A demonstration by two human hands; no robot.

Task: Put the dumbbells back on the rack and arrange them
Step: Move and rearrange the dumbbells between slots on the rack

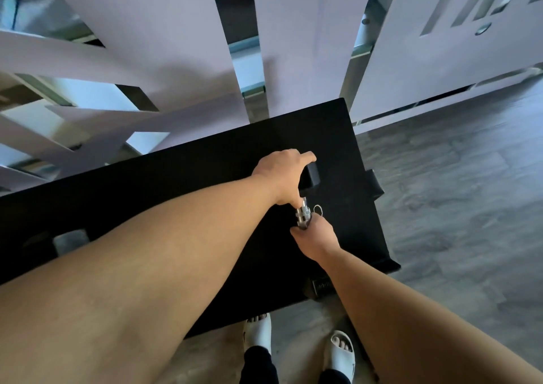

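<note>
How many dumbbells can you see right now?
1: the dumbbell on the rack's right end, gripped by the left hand and right hand. Others may be hidden in shadow.

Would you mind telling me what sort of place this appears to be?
Probably a gym or workout room: both hands hold a dumbbell over a black rack, on grey plank flooring by frosted glass panels.

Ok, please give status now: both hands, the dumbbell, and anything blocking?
Left hand on dumbbell far head. Right hand gripping its near end. Dumbbell over black rack, right side. Nothing seen blocking.
</note>
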